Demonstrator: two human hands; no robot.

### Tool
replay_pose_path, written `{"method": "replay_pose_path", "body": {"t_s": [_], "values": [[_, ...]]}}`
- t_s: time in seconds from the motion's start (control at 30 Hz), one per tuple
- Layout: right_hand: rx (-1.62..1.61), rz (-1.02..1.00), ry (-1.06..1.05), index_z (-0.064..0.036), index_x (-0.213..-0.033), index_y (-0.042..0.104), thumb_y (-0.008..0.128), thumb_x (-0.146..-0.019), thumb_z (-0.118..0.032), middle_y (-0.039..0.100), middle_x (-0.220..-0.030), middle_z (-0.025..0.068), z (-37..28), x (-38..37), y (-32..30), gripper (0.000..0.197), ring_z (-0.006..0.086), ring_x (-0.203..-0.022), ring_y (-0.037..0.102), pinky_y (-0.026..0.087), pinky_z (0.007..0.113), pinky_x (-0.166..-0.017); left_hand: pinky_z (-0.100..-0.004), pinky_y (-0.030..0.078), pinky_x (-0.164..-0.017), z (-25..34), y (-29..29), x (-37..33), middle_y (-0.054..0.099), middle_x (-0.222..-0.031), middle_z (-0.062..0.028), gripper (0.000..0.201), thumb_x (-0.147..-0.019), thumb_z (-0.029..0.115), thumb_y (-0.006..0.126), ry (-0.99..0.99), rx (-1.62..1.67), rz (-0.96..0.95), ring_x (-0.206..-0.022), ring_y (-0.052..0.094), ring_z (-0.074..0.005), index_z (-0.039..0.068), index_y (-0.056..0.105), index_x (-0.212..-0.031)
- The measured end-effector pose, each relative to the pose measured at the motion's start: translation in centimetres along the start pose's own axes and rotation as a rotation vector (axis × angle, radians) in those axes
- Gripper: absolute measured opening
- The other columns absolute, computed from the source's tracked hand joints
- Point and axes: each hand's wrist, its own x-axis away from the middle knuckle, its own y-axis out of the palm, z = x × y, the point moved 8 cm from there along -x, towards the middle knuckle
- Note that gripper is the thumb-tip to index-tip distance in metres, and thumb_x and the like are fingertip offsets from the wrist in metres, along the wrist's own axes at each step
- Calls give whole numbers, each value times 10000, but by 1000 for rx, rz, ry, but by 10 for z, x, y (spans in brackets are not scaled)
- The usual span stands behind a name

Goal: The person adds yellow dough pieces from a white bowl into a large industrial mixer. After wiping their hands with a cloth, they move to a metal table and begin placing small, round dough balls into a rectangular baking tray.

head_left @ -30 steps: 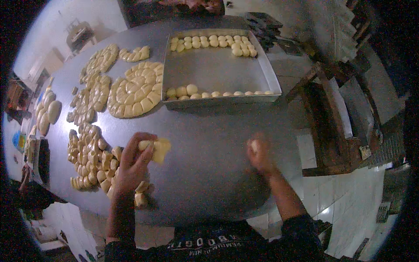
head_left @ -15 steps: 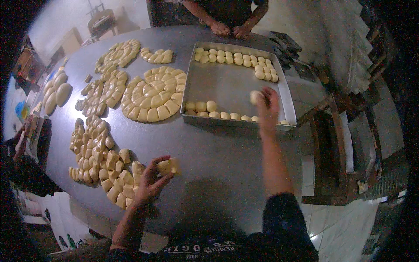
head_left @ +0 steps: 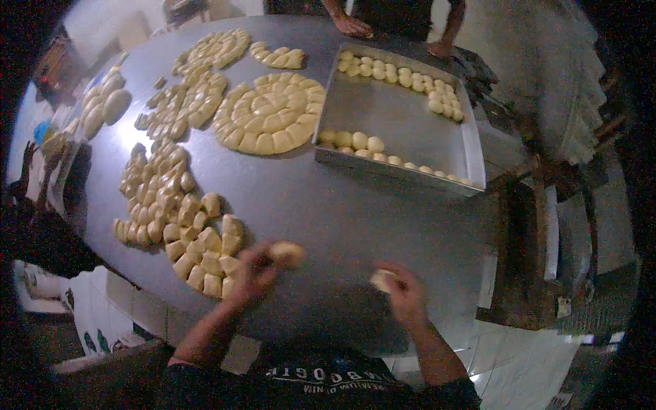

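Note:
My left hand [head_left: 258, 272] is closed around a pale piece of dough [head_left: 287, 254], at the right edge of the heap of cut dough pieces [head_left: 198, 256]. Farther right, my right hand [head_left: 408, 294] curls over a smaller whitish dough piece [head_left: 383, 280] low above the table; motion blurs both hands. Beyond them stands a shallow metal tray [head_left: 403, 113] at the far right of the table. Round dough balls [head_left: 396, 73] line its far side and bunch at its far right corner. More balls [head_left: 359, 141] run along its near side, with a short second row at the left.
A scored round of dough [head_left: 273, 113] lies left of the tray, and further cut dough [head_left: 184, 106] spreads behind it on the metal table [head_left: 273, 198]. Larger smooth dough lumps [head_left: 106, 102] sit at the far left. Across the table a person's hands [head_left: 354, 26] rest near the edge.
My right hand has come back from over the tray toward me. The tray's near second row shows one more ball. My left hand, earlier with two dough pieces, now shows one.

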Motion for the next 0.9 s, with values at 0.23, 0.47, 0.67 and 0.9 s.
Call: {"method": "replay_pose_path", "body": {"t_s": [0.23, 0.47, 0.67, 0.9], "values": [[914, 713, -317, -52, -1153, 508, 544, -822, -191, 506, -1118, 150, 3, -53, -51, 361, 321, -1070, 445, 316, 448, -932, -249, 423, -732, 6, -5, 24, 504, -943, -36, 195, -836, 81, 579, 335, 329, -138, -815, 494, -119, 63, 447, -978], [845, 524, -590, -45, -940, 520, 586, -800, -247, 516, -1022, 167, 52, -10, -17, 255, 339, -981, 464, 351, 432, -868, -237, 371, -638, -39, 8, 26, 431, -766, 21, 201, -774, 72, 659, 63, -69, -177, -762, 427, -77, 64, 477, -858], [638, 740, -245, -56, -807, 542, 654, -706, -175, 541, -819, 145, 3, -67, -66, 192, 325, -866, 509, 409, 409, -750, -250, 420, -755, -6, 63, 36, 444, -1031, -27, 356, -745, 16, 682, 171, 360, -374, -905, 463, -122, 57, 462, -1022], [617, 896, -266, -52, -808, 505, 619, -707, -124, 511, -822, 133, 55, -33, -121, 168, 322, -783, 500, 393, 433, -717, -220, 392, -708, 11, 32, 16, 466, -854, 12, 174, -818, 42, 619, 79, 276, -152, -801, 438, -67, 81, 453, -854]]}}
